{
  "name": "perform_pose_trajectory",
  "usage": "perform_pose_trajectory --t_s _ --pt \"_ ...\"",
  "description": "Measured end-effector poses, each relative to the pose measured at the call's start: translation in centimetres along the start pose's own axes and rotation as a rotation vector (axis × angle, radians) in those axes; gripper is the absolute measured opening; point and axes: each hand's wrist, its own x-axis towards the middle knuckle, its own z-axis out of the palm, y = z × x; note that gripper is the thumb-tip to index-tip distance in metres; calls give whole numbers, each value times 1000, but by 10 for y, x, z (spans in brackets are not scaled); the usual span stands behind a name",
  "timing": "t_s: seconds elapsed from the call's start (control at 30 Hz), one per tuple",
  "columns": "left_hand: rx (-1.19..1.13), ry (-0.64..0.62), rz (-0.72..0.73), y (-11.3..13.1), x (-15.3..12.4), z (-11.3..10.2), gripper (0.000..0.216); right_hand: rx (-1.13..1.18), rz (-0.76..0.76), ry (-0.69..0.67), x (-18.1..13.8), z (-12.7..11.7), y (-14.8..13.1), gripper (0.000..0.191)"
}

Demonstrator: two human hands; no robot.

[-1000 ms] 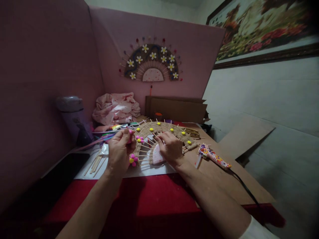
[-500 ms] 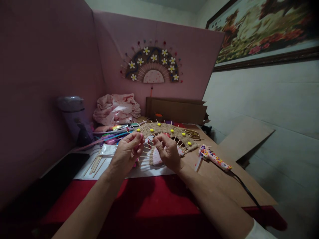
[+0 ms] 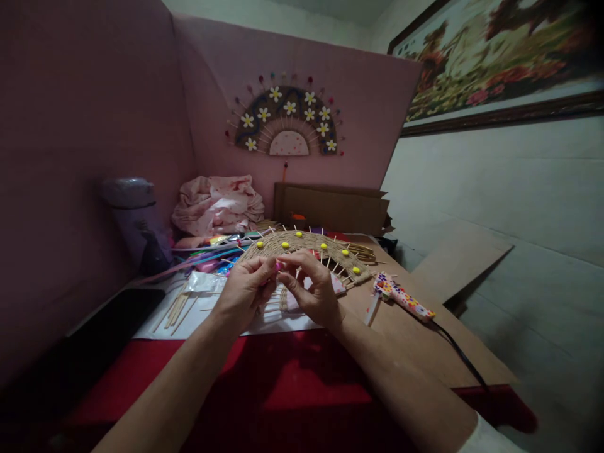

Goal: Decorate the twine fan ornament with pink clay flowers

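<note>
My left hand (image 3: 249, 284) pinches a small pink lump (image 3: 277, 267), perhaps soft clay, between thumb and forefinger. Closed in a pinch, my right hand (image 3: 314, 286) meets it at the same lump, its fingertips on the other side. Both hands are held above the near edge of a half-round fan (image 3: 264, 253) of twine woven over thin sticks. Yellow dots (image 3: 323, 246) are spaced along its band, and pale spotted cloth (image 3: 338, 285) covers its inner half-circle, partly hidden by my right hand.
A flower-patterned glue gun (image 3: 404, 299) lies on cardboard (image 3: 453, 352) at right, its cord trailing forward. Loose sticks (image 3: 175, 311), a clear bag (image 3: 206, 282) and a dark flat slab (image 3: 127, 314) are at left. Behind stand a purple bottle (image 3: 141, 233), bundled pink cloth (image 3: 219, 204) and cardboard strips (image 3: 330, 209).
My hands have come together: the right moved left and the left moved slightly right, so the fingertips now meet at the pink lump. The fan and glue gun stay in place.
</note>
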Motion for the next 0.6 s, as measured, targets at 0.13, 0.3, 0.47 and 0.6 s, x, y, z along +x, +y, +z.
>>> perform_pose_trajectory --t_s 0.13,0.3,0.47,0.6 --pt "62 14 -15 -2 0 1 39 -38 2 54 1 0 1 8" --pt "97 11 9 -2 0 2 34 -48 7 81 1 1 2 3" --pt "181 59 88 -4 -2 4 32 -24 19 45 0 1 1 7" --pt "271 122 161 -8 -2 5 30 -25 30 45 0 2 1 5"
